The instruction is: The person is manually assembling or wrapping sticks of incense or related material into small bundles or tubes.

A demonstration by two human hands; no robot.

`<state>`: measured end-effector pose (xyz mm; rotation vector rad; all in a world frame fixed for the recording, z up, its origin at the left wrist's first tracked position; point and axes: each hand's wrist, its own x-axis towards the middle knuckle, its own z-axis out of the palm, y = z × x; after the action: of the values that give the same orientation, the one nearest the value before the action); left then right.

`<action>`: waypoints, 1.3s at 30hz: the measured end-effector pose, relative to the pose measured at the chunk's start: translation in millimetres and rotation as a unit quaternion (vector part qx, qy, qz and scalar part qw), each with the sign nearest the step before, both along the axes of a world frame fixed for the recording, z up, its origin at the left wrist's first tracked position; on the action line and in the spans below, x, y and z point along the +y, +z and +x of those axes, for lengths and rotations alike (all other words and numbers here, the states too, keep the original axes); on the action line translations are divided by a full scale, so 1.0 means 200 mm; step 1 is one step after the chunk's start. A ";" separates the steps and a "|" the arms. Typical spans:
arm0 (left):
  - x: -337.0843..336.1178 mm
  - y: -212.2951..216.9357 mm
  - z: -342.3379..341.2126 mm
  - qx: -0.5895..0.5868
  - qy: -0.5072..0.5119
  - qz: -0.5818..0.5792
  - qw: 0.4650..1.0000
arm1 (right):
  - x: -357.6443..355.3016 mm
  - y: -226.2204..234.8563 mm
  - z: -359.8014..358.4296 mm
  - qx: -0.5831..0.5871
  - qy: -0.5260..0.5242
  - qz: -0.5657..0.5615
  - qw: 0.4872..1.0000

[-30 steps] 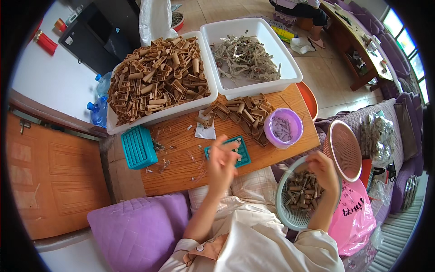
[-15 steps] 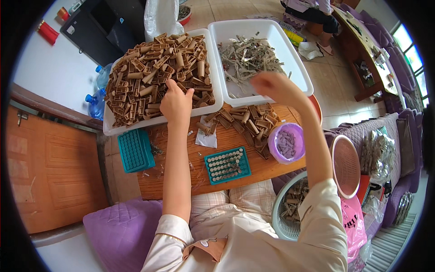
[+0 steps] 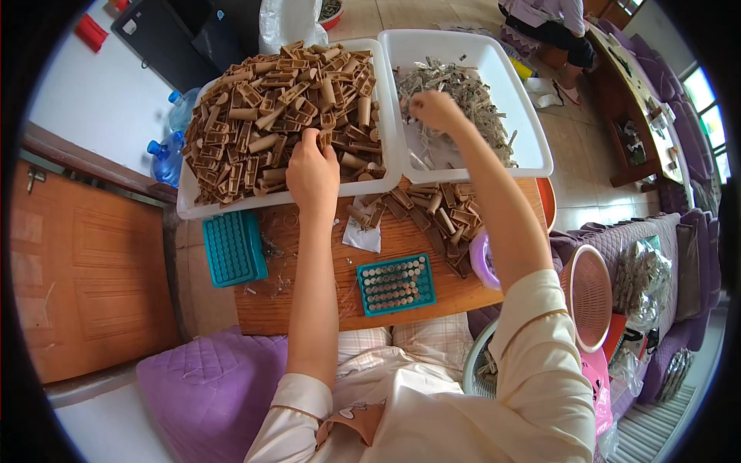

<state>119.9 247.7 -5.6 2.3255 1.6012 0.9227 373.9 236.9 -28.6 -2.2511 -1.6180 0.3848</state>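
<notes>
My left hand [image 3: 312,179] is at the near edge of a heap of brown half-tube plastic pieces [image 3: 262,116] in a white bin. Its thumb and forefinger pinch around one brown plastic piece [image 3: 326,137]. My right hand [image 3: 437,110] hangs over a second white bin [image 3: 529,147], above a tangle of thin, clear and silvery strips [image 3: 463,89]. Its fingers are curled together; what they hold, if anything, does not show. On the table in front of me stands a teal rack [image 3: 396,284] with rows of small, round, silvery-topped pieces.
Loose brown pieces [image 3: 444,216] lie on the wooden table [image 3: 309,309] beside a white paper [image 3: 361,238]. Another teal rack [image 3: 233,247] is at left. My right forearm partly covers a purple-lined tub [image 3: 484,258]. Baskets [image 3: 588,297] stand at right; a person [image 3: 552,23] sits beyond.
My right hand has moved leftward and farther in over the strips in the right bin. My left hand has stayed at the brown heap. The whole view has shifted slightly.
</notes>
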 end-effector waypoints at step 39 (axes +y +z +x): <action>-0.99 0.06 -0.50 -0.612 -0.326 -0.418 0.587 | -1.35 0.49 -1.08 0.105 0.131 0.318 0.933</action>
<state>19.2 48.9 6.1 0.8713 0.2954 0.8708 157.6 -32.4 68.5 -1.4710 -1.6305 0.1256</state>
